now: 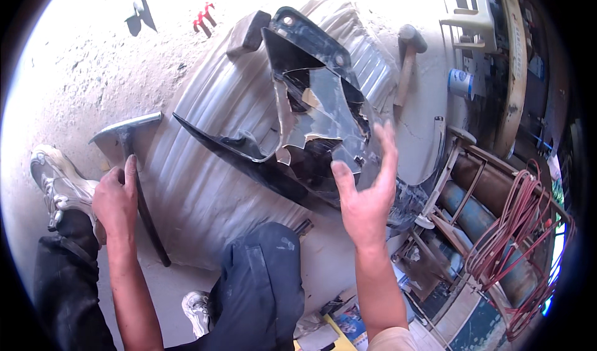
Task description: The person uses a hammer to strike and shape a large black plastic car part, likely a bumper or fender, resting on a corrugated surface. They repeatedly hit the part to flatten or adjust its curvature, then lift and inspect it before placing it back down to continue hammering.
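Note:
My left hand (pixel 116 200) is closed on a hammer (pixel 147 217) with a long dark handle, gripping it just below the narrow metal head. In the middle lies a broken black plastic panel (pixel 267 180), possibly a vehicle body part, with jagged holes and a long pointed edge toward the left. Over its right side, my right hand (pixel 371 192) is open, thumb and fingers spread apart. Whether those fingertips touch the panel I cannot tell. A ridged, silvery wrapped sheet or pad (pixel 193 183) lies under the panel.
A dark block (pixel 249 34) sits by the panel's far end. Another hammer (pixel 407 65), wooden-handled, lies far right. Small red clips (pixel 204 19) are on the floor. To the right stand a pale plastic stool (pixel 469 12), a can (pixel 461 83) and a metal cart with coiled red hose (pixel 497 251).

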`<control>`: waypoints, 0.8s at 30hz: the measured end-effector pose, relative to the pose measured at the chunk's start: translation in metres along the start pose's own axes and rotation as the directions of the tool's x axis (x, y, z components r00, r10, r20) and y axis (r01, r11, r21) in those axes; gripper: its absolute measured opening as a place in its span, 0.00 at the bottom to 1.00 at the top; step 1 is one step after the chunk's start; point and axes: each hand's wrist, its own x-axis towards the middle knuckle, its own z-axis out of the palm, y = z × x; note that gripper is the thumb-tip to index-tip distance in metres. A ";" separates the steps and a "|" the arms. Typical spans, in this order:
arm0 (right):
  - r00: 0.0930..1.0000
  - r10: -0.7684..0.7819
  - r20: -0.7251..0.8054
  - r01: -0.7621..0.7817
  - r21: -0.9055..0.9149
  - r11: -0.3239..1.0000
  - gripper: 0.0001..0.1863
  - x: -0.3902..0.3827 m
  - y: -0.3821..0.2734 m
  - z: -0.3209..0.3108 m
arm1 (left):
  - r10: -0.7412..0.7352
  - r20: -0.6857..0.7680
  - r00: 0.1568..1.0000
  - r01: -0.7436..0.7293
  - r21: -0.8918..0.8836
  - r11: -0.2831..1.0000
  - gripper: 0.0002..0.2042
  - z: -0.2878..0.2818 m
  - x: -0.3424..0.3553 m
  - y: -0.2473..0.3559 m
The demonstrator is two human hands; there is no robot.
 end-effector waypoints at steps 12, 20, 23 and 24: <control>0.408 0.893 0.190 -0.696 0.698 0.170 0.45 -0.220 0.108 0.016 | 0.578 -0.247 0.778 -0.628 -0.354 0.693 0.11 -0.014 0.020 0.157; 0.503 0.673 0.543 -0.339 0.840 -0.424 0.59 -0.205 0.126 0.048 | 0.716 0.567 0.406 -0.882 0.040 0.469 0.25 -0.033 0.050 0.147; 0.516 0.647 0.561 -0.244 0.821 -0.517 0.60 -0.186 0.121 0.060 | 0.690 0.634 0.350 -0.906 0.043 0.420 0.27 -0.045 0.051 0.131; 0.523 0.637 0.566 -0.219 0.812 -0.541 0.59 -0.180 0.120 0.063 | 0.696 0.635 0.335 -0.913 0.035 0.407 0.27 -0.047 0.051 0.130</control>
